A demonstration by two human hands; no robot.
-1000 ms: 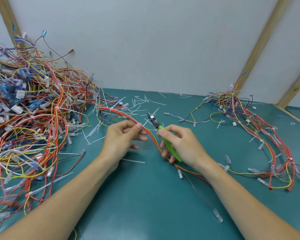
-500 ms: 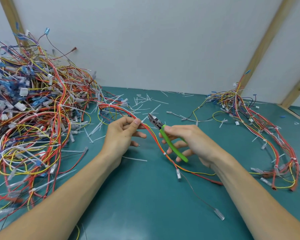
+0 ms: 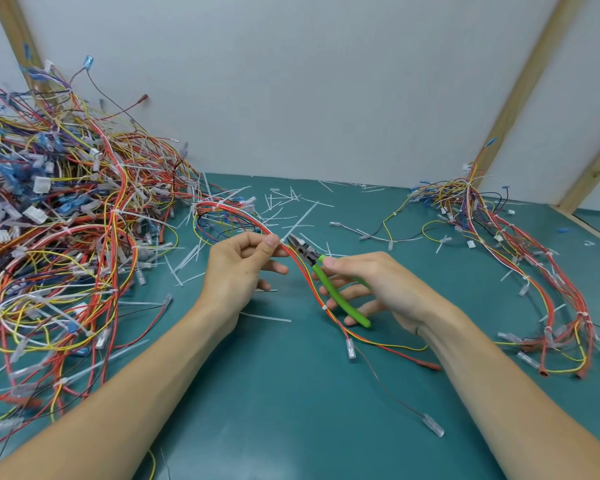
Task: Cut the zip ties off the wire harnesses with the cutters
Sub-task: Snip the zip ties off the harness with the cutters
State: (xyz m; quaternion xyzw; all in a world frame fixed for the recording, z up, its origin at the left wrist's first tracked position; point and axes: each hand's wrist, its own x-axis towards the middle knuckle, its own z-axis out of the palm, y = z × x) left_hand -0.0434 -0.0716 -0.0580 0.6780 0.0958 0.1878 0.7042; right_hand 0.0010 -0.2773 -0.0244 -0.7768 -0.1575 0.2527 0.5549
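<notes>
While the left hand point(image 3: 238, 268) pinches a harness point(image 3: 300, 271), the right hand point(image 3: 378, 285) grips cutters point(image 3: 321, 271) beside it; cut ties point(image 3: 284, 209) lie beyond, and a big pile point(image 3: 59, 220) remains.

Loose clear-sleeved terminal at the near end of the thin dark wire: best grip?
Pinch the clear-sleeved terminal across its long sides, coming from above. It lies flat on the teal mat, clear of both hands, with the thin dark wire leaving its far end.
</notes>
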